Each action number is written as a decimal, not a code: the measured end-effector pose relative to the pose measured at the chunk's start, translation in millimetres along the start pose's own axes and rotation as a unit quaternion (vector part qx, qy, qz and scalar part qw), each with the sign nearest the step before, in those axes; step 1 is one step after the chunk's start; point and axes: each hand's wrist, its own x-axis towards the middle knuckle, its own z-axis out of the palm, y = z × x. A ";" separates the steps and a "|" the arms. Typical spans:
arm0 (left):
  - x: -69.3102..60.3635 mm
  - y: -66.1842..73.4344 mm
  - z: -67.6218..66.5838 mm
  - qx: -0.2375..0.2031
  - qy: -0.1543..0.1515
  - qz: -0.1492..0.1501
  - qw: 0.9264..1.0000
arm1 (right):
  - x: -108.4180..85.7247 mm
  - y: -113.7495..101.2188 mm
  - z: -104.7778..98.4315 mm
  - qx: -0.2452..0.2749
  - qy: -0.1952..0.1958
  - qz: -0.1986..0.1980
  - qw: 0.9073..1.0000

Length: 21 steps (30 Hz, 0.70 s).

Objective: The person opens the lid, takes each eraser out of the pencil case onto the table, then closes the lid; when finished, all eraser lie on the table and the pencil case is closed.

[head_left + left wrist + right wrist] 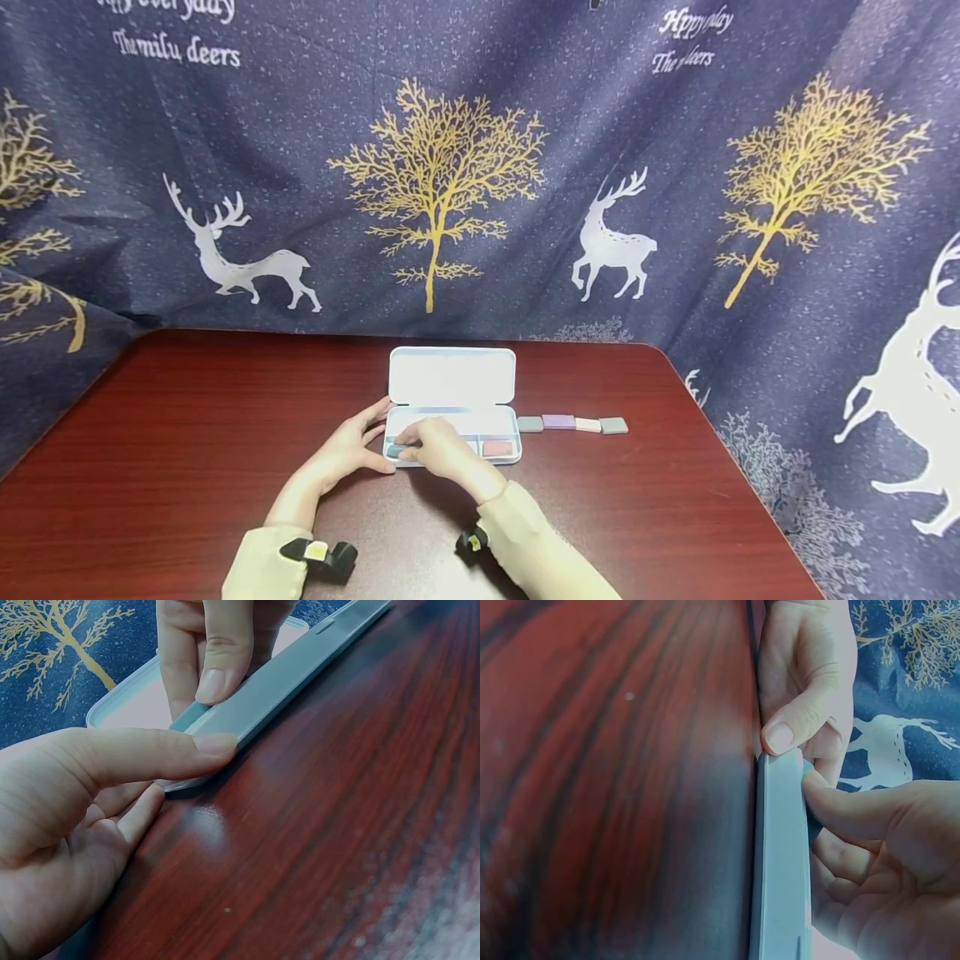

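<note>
A pale blue-white hinged case (495,421) lies on the table with its lid (452,375) raised at the back. My left hand (348,446) grips the case's left end, thumb at the near side and fingers farther back. In the left wrist view that thumb presses against the case's side wall (277,694). Reaching into the left part of the case, my right hand (446,450) pinches a dark teal block (814,806) between thumb and fingers. The block is partly hidden by the fingers. A pink block (497,448) sits in the front right compartment.
Right of the case, several small flat blocks form a row: a grey-green block (530,424) beside the case, a purple block (558,422), a cream block (588,425) and another grey-green block (613,426). A patterned cloth (510,275) hangs behind the reddish-brown table (225,400).
</note>
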 end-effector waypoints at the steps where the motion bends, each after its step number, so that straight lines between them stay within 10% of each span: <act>1: 0.1 0.2 -0.2 0.000 0.000 0.000 1.000 | 0.1 -0.1 -0.1 -0.001 0.000 0.000 1.000; 21: -0.4 1.2 -0.1 0.005 -0.001 -0.002 1.000 | 0.9 -2.7 -2.8 0.008 0.006 0.001 1.000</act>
